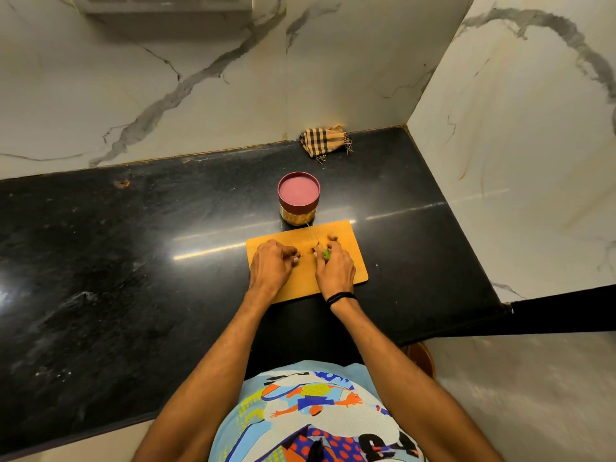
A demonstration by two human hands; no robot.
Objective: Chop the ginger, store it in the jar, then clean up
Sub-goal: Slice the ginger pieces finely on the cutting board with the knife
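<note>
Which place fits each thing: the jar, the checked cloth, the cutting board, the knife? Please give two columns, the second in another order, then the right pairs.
Things
1. jar
2. checked cloth
3. cutting board
4. green-handled knife

Places
A. gripped in the right hand
B. against the back wall
C. on the counter, nearest to its front edge
D. just behind the board, with its lid on

Pairs: 1-D, 2-B, 3-C, 4-A.
</note>
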